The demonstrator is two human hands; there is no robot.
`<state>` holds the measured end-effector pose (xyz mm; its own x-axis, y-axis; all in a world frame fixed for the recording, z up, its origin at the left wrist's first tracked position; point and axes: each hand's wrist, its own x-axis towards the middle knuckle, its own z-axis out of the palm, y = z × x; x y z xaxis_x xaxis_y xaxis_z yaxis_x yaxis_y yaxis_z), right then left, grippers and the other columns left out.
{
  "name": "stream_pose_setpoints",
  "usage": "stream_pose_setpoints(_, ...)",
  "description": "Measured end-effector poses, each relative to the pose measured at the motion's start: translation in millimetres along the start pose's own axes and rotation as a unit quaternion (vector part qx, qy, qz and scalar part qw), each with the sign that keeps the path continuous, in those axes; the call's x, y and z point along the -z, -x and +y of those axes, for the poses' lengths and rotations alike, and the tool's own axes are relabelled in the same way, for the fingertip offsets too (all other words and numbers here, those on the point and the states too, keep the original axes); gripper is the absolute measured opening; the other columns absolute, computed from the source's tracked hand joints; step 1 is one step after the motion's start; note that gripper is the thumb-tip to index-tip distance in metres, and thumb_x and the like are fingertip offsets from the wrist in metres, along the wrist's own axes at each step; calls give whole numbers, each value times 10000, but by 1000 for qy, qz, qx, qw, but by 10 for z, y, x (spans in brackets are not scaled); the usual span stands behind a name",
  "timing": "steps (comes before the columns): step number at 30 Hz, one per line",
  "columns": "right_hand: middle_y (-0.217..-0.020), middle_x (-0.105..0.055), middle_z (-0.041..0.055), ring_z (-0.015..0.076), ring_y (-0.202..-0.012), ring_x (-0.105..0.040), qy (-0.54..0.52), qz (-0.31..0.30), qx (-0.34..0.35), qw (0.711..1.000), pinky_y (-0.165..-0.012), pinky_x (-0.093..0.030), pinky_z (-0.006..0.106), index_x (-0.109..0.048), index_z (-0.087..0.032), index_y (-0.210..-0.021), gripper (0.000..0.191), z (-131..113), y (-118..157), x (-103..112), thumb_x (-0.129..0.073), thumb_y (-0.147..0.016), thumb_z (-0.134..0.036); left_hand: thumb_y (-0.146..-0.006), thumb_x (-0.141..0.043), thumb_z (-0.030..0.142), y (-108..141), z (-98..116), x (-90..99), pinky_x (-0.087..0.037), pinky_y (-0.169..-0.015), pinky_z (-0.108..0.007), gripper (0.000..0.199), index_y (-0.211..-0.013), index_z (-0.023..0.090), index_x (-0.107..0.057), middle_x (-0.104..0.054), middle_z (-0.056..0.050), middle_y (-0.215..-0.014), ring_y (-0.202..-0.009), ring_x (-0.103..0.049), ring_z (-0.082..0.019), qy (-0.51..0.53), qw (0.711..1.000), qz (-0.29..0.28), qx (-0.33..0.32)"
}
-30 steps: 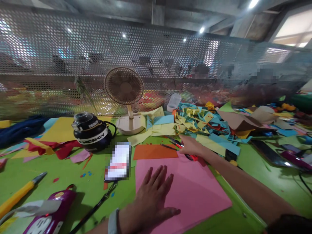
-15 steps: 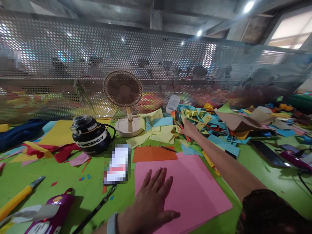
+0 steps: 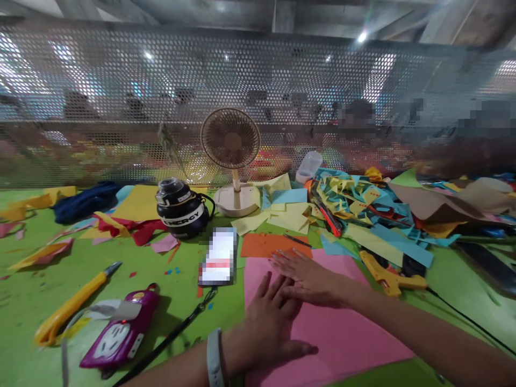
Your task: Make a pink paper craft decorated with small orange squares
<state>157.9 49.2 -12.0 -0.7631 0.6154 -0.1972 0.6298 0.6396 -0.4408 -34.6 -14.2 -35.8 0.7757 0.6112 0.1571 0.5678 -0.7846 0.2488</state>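
A pink sheet of paper [image 3: 342,344] lies flat on the green table, with an orange sheet [image 3: 258,246] along its far edge. My left hand [image 3: 272,322] rests palm down on the pink sheet, fingers spread. Over the upper part of the pink sheet, my right hand [image 3: 306,279] is stretched out flat, its fingertips at the near edge of the orange sheet. The two hands meet where my right hand overlaps the left fingertips. Neither hand holds anything visible. A dark pen [image 3: 297,240] lies on the orange sheet.
Right of the pink sheet lies a yellow glue gun [image 3: 389,274]. Behind it is a heap of paper scraps [image 3: 358,201]. A phone [image 3: 220,258], black bottle [image 3: 181,212], fan [image 3: 234,142], yellow cutter [image 3: 72,306] and purple device [image 3: 124,333] stand or lie leftward. Perforated metal screen [image 3: 169,70] closes the back.
My right hand has come back from the scrap heap to the pink sheet beside my left hand. My left hand stays flat on the paper. The view has turned left.
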Motion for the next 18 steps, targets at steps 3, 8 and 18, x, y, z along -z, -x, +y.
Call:
stream_pose_setpoints(3, -1586, -200, 148, 274, -1472, -154, 4, -11, -29, 1000, -1191, -82, 482, -204, -128, -1531, 773, 42, 7, 77, -358, -942, -604, -838, -368, 761, 34, -4, 20, -143, -1172, -554, 903, -1542, 257, -114, -325, -104, -1559, -1449, -216, -334, -9, 1000, -3, -6)
stream_pose_setpoints(8, -1593, -180, 127, 248, -1479, -116, 19, -17, -7, 1000, -1200, -60, 448, -224, -126, -1523, 751, 167, 11, 189, -325, -953, -605, -844, -326, 768, 131, -4, 18, -136, -1168, -543, 925, -1545, 231, -50, -239, -136, -1582, -1448, -221, -331, -19, 999, -25, -17)
stream_pose_setpoints(18, -1591, -67, 153, 298, -1478, -43, -26, -38, 20, 999, -1197, -72, 493, -130, -134, -1535, 988, -300, 664, 55, -562, -815, -656, -818, -345, 789, 198, -87, -4, -213, -1144, -565, 907, -1522, 227, -241, -291, -162, -1552, -1436, -248, -348, -27, 999, -37, -21)
